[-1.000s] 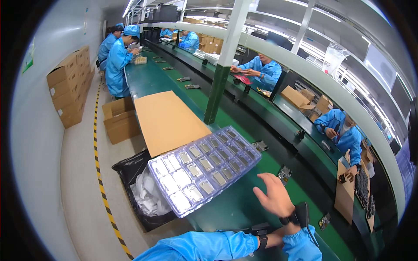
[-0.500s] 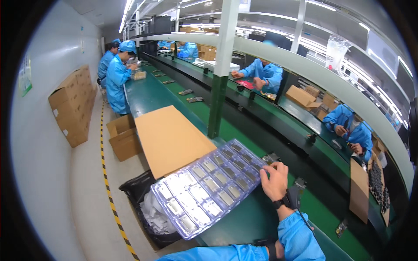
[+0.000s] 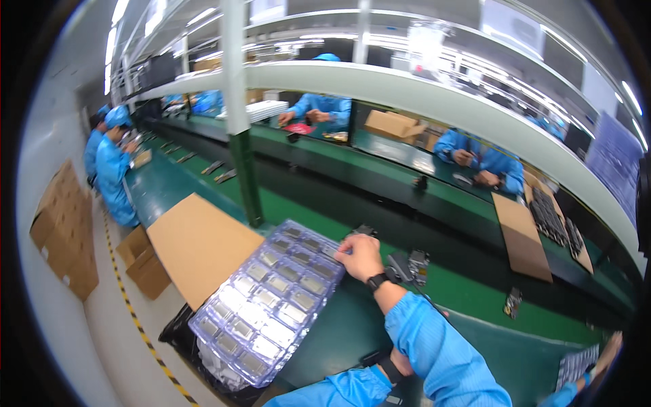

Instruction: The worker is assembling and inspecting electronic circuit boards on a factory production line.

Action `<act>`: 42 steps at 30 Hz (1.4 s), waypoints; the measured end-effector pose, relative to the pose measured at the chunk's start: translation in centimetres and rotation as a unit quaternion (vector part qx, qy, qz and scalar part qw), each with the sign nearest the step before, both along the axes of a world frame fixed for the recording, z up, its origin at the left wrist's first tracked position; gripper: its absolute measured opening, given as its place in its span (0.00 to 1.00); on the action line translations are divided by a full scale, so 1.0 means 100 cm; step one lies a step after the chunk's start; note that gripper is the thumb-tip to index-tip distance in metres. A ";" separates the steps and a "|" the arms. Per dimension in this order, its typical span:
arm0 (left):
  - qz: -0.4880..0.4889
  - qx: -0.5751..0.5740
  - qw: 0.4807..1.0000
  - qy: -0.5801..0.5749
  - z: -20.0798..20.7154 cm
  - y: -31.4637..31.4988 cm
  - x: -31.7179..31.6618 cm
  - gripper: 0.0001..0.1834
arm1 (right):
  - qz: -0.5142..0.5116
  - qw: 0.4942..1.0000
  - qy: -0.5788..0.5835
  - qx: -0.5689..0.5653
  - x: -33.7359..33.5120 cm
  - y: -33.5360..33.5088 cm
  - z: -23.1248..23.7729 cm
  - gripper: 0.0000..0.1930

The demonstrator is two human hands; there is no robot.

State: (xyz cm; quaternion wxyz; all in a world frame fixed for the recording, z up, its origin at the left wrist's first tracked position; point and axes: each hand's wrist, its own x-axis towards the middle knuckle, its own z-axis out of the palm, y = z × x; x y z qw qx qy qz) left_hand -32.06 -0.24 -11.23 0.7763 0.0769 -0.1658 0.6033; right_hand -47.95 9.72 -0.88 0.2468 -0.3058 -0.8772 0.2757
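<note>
A clear plastic tray [image 3: 261, 298] with rows of pockets, holding many flat grey metal pieces, rests slanted across the bench edge and a brown cardboard sheet. My right hand [image 3: 361, 256], with a dark band at the wrist, is at the tray's far right corner. Its thumb and fingers are pinched together there over a pocket, and whatever is between them is too small to make out. My left hand [image 3: 401, 363] lies low over the bench, mostly covered by my right forearm, so its fingers are hidden. Circuit assemblies [image 3: 419, 266] lie on the green belt beyond my right hand.
The cardboard sheet [image 3: 203, 247] lies left of the tray, above a black-lined bin [image 3: 180, 329] with white crumpled material. A green post [image 3: 245, 176] rises behind. Several people in blue work along the line. At lower right, another person's hand [image 3: 614, 349] is near a tray of parts.
The view has swung to the right, so the scene sits further left. My right hand has closed its fingers at the tray corner, where they were looser before.
</note>
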 end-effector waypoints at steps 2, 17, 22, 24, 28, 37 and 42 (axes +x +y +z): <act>-0.031 0.037 0.999 -0.003 -0.007 -0.005 -0.004 0.31 | -0.019 0.995 0.077 -0.062 0.002 -0.005 0.007 0.08; 0.455 -0.161 0.470 0.739 0.028 0.005 0.003 0.29 | -0.083 0.924 0.158 -0.339 0.390 0.007 -0.048 0.11; 0.498 -0.088 0.339 0.794 0.027 0.038 -0.004 0.32 | -0.111 0.981 0.152 -0.042 0.413 -0.034 -0.049 0.14; 0.523 -0.054 0.235 0.818 0.031 0.064 -0.010 0.33 | -0.091 0.989 0.107 0.032 0.416 -0.036 -0.047 0.20; 0.541 -0.055 0.119 0.831 0.023 0.096 -0.006 0.36 | -0.118 0.980 0.028 0.155 0.418 -0.032 -0.055 0.24; 0.298 -0.184 -0.011 0.937 0.054 0.120 0.001 0.46 | -0.116 0.989 0.035 0.088 0.416 -0.028 -0.069 0.14; 0.389 -0.195 -0.032 0.900 0.032 0.124 -0.020 0.42 | -0.106 0.990 0.033 0.085 0.412 -0.031 -0.066 0.13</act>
